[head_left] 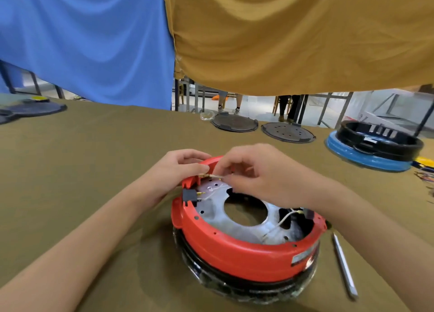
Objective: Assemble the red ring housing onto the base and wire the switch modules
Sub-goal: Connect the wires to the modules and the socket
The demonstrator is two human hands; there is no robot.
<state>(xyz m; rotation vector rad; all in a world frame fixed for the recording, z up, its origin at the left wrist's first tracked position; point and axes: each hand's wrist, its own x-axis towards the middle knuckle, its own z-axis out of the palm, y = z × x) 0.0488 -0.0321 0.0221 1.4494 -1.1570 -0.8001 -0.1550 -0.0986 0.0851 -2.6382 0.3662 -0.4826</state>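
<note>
Nothing is reading clearly from where I am looking. One label (303, 256) is showing on the outer wall of the red ring housing (234, 248) — well below my fingertips (217, 169), on the side nearest me — but its print is blurring into pale and dark streaks, and I am making out no letter or number on it. No other text or sign is showing legibly.
</note>
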